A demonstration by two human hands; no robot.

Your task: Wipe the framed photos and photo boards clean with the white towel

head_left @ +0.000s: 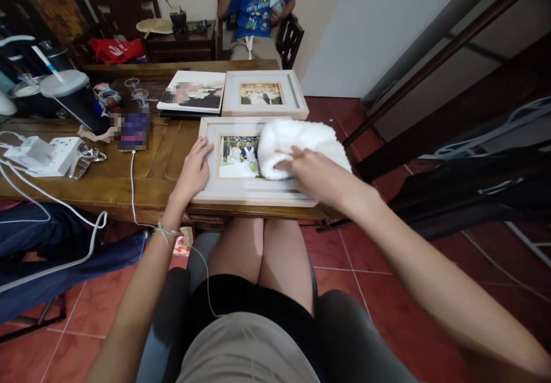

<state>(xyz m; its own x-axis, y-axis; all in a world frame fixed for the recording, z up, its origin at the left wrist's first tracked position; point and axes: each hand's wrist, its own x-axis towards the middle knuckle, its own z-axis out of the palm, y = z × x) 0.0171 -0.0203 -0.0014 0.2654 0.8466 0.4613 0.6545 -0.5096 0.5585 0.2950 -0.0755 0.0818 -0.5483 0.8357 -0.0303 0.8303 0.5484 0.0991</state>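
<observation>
A pale wooden picture frame (pixel 206 190) with a wedding photo (pixel 239 156) lies flat on the table in front of me. My left hand (pixel 194 167) grips its left edge, with the fingers over the rim. My right hand (pixel 316 173) holds a fluffy white cloth (pixel 301 139) against the glass, its fingers pressed into the fabric. The cloth hides the right part of the frame and a strip of the photo.
Behind lie a second picture frame (pixel 295 96) and a photo panel (pixel 193 104). At left are a power strip (pixel 64 156), a charging phone (pixel 133 130), a dark cup (pixel 80 99) and white cables. Across the table (pixel 167 159) a person in a blue shirt (pixel 262 4) sits.
</observation>
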